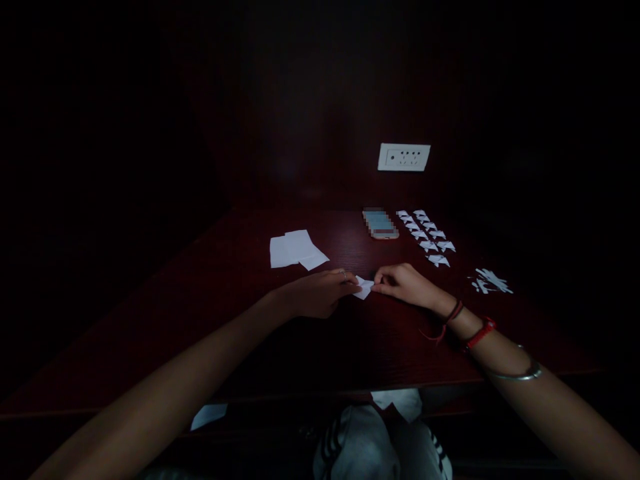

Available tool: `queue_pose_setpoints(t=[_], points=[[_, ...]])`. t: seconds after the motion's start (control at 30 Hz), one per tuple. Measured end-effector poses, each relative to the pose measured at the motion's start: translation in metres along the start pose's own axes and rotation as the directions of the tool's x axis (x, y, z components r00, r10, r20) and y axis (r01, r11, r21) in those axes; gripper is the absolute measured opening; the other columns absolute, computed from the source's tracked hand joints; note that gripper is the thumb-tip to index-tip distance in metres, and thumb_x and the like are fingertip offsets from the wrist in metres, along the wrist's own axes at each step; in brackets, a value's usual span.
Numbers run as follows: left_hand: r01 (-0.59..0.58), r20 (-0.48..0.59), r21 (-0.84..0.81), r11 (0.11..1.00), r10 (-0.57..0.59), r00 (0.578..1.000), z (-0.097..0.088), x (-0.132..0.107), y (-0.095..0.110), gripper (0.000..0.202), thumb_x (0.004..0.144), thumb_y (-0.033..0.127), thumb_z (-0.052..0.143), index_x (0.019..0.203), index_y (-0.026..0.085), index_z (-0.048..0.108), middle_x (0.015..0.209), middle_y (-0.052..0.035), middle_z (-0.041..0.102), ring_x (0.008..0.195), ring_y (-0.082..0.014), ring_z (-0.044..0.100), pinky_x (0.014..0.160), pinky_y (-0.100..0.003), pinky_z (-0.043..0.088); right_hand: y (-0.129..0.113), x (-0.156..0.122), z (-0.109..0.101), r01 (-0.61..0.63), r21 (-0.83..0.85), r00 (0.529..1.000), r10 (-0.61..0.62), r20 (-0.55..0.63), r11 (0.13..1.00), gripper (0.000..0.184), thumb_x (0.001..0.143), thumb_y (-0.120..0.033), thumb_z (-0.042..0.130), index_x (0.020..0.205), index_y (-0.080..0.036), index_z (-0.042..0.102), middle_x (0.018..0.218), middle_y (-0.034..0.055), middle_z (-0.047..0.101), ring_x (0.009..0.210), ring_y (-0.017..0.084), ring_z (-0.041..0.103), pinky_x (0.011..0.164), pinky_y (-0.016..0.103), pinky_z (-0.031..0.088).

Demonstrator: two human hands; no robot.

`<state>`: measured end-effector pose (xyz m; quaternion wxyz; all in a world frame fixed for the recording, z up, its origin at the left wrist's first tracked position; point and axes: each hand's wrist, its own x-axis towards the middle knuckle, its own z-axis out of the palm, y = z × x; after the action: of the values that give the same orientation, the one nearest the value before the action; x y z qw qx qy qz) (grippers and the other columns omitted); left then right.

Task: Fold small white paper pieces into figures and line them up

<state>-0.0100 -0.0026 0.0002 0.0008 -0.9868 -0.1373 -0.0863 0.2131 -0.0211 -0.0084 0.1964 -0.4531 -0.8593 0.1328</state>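
A small piece of folded white paper (364,288) is held just above or on the dark red table, between my two hands. My left hand (320,293), with a ring on one finger, pinches its left side. The fingertips of my right hand (406,283) are closed on its right corner. Beyond my left hand lie several flat white paper sheets (293,250), overlapping. Past my right hand, small folded paper pieces (429,246) stand in two slanting rows.
A phone (380,224) with a blurred screen lies near the back of the table (210,287). Thin white paper strips (493,281) are heaped at the right. A socket panel (404,157) is on the back wall. White paper (209,415) shows below the front edge.
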Motion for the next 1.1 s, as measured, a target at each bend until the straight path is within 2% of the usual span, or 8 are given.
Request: queue_pose_setpoints(t=[0.17,0.33,0.53,0.67,0.87,1.1], points=[[-0.007,0.012,-0.01,1.0,0.007,1.0,0.0,0.0,0.0,0.053,0.064,0.003,0.041,0.116,0.012,0.039,0.115,-0.0091,0.042,0.106,-0.0185,0.038,0.09,-0.028,0.031,-0.004,0.001,0.002,-0.022,0.048,0.999,0.024,-0.035,0.999,0.023,0.074,-0.034,0.051,0.082,-0.014,0.059,0.059,-0.0009,0.054,0.052,0.007,0.046,0.051,0.018,0.032],[-0.02,0.011,-0.012,1.0,0.02,1.0,0.0,0.001,0.001,0.053,0.065,0.002,0.04,0.116,0.01,0.038,0.115,-0.01,0.041,0.105,-0.0185,0.037,0.09,-0.027,0.032,-0.008,0.003,0.004,-0.042,0.062,0.998,0.045,-0.041,0.997,0.02,0.073,-0.03,0.051,0.08,-0.015,0.061,0.056,-0.002,0.053,0.049,0.006,0.044,0.051,0.018,0.031],[-0.001,0.005,-0.011,1.0,0.001,1.0,0.001,0.0,0.001,0.052,0.067,0.003,0.04,0.118,0.013,0.037,0.116,-0.009,0.04,0.105,-0.0181,0.037,0.089,-0.028,0.032,-0.013,0.004,0.004,-0.024,0.055,0.999,0.026,-0.047,0.998,0.016,0.073,-0.025,0.051,0.078,-0.016,0.062,0.054,-0.0031,0.051,0.049,0.006,0.043,0.051,0.017,0.03],[0.013,0.014,-0.002,1.0,-0.013,1.0,0.002,0.0,0.001,0.049,0.068,0.003,0.04,0.115,0.013,0.039,0.114,-0.0089,0.04,0.103,-0.0176,0.038,0.088,-0.027,0.033,-0.012,0.003,0.004,0.028,0.001,0.998,-0.027,-0.059,1.0,0.015,0.074,-0.022,0.05,0.079,-0.016,0.063,0.056,-0.0022,0.052,0.05,0.006,0.045,0.052,0.017,0.031],[0.032,0.011,0.015,0.999,-0.032,0.999,0.004,0.002,0.001,0.045,0.07,0.003,0.04,0.113,0.015,0.041,0.113,-0.0079,0.042,0.1,-0.0169,0.04,0.086,-0.027,0.034,-0.01,0.004,0.004,0.193,-0.104,0.98,-0.197,-0.024,0.976,0.016,0.076,-0.015,0.046,0.078,-0.016,0.062,0.071,0.0022,0.059,0.065,0.01,0.051,0.064,0.02,0.036],[0.043,0.011,-0.01,0.999,-0.043,0.999,0.0,0.002,0.001,0.044,0.07,0.002,0.039,0.111,0.016,0.042,0.111,-0.006,0.044,0.101,-0.015,0.04,0.087,-0.026,0.031,-0.011,0.001,0.002,0.246,-0.224,0.969,-0.242,0.046,0.943,0.018,0.079,-0.017,0.044,0.085,-0.017,0.061,0.076,0.0033,0.058,0.068,0.01,0.052,0.063,0.02,0.036]])
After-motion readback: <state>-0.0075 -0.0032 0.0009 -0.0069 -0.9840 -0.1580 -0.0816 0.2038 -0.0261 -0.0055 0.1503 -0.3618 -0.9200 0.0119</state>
